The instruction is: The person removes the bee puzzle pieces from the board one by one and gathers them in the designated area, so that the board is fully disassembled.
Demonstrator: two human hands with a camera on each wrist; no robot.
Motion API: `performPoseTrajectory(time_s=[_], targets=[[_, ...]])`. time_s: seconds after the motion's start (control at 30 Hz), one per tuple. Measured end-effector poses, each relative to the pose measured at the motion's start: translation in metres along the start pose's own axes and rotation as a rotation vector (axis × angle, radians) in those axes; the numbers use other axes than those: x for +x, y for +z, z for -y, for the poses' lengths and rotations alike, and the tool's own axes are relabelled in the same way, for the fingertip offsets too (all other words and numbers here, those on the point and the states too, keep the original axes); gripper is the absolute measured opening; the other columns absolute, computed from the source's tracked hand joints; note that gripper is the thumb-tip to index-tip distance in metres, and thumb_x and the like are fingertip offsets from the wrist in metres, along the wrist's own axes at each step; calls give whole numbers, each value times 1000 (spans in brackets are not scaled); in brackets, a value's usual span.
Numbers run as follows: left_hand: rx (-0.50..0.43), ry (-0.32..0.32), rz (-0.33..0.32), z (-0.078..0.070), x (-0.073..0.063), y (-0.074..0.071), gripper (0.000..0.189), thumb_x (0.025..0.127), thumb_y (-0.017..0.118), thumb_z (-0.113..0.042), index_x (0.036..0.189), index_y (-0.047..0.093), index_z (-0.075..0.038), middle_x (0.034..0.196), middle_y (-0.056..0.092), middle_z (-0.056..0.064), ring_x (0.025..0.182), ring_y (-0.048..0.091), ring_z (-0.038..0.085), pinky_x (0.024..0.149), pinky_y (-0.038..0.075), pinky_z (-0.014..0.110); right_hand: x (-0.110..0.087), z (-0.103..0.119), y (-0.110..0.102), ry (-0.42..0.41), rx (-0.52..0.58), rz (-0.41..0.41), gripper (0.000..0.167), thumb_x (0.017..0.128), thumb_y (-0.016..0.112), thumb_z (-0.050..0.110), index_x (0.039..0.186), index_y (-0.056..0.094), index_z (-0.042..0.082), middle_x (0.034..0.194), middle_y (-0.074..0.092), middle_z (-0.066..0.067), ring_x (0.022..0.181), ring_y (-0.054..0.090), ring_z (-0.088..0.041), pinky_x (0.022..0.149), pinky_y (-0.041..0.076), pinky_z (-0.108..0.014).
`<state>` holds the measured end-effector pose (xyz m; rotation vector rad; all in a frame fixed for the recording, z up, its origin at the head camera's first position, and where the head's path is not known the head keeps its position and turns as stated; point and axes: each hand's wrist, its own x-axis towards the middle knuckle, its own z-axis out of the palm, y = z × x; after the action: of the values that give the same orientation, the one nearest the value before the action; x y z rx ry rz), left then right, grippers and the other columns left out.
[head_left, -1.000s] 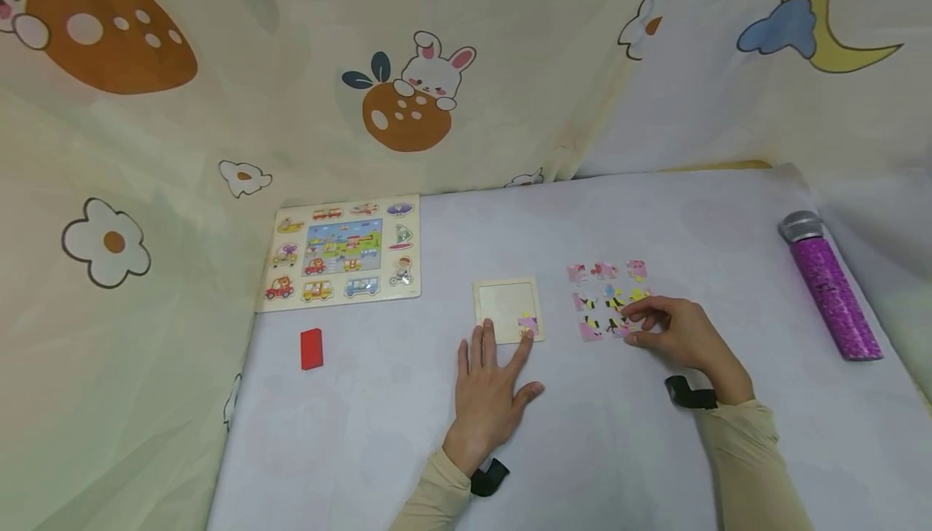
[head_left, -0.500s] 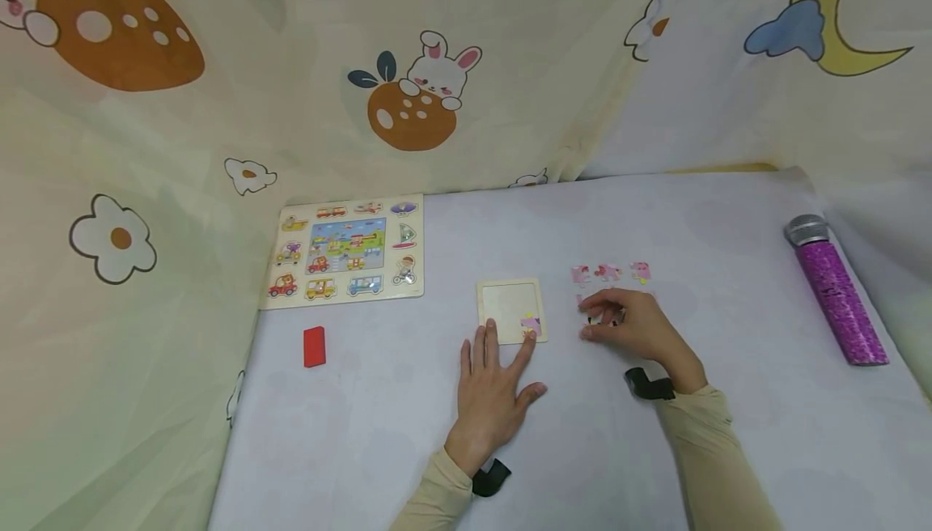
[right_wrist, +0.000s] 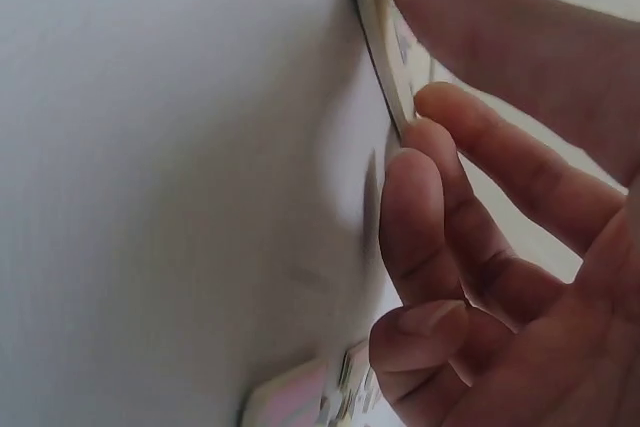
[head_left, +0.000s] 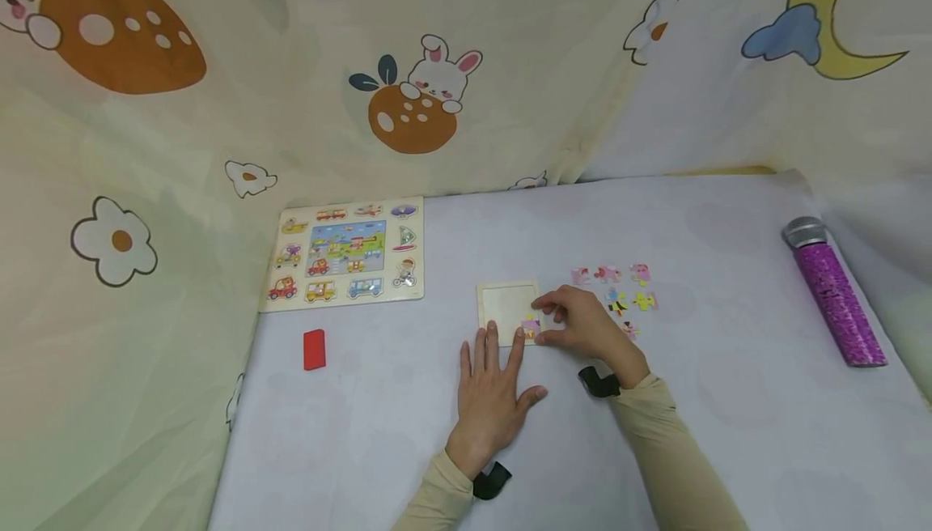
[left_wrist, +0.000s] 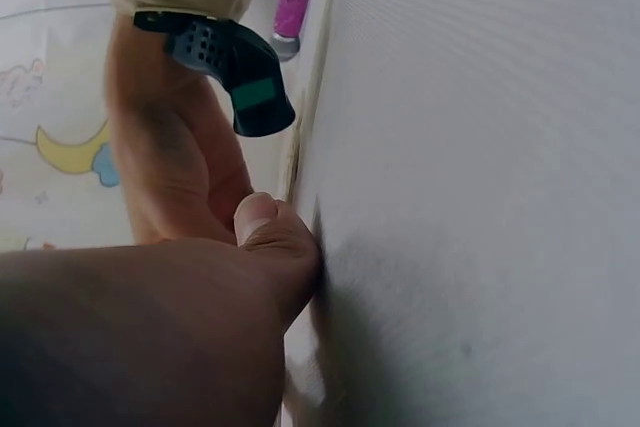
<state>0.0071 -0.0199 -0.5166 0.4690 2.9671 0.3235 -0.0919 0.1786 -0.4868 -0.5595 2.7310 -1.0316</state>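
Observation:
A square wooden puzzle frame lies on the white table, with a pink-and-yellow puzzle piece in its lower right corner. My left hand is spread flat, its fingertips resting on the frame's lower edge. From the right comes my right hand, its curved thumb and index finger apart at the frame's right edge. In the right wrist view its fingers are bent beside the frame. I cannot tell whether they hold anything. Several loose pieces lie right of the frame, some partly behind the hand.
A vehicle picture board stands at the back left, and a red block lies in front of it. At the far right is a purple glitter microphone. A printed cloth hangs behind the table.
My right hand has moved left from the loose pieces to the frame's right edge, uncovering the pieces on the right. My left hand stays at the frame, its index finger shifted slightly left.

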Motion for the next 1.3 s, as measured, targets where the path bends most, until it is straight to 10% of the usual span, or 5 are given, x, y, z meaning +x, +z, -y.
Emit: performPoseTrajectory(time_s=[1.3], targets=[[31, -11, 0, -7, 1, -1, 94, 97, 58, -71, 169, 30, -19, 172, 23, 30, 161, 23, 45, 127, 22, 66, -4, 4, -1, 57, 70, 49, 32, 81, 92, 8, 107, 74, 8, 92, 75, -1, 85, 69, -15, 80, 58, -35]])
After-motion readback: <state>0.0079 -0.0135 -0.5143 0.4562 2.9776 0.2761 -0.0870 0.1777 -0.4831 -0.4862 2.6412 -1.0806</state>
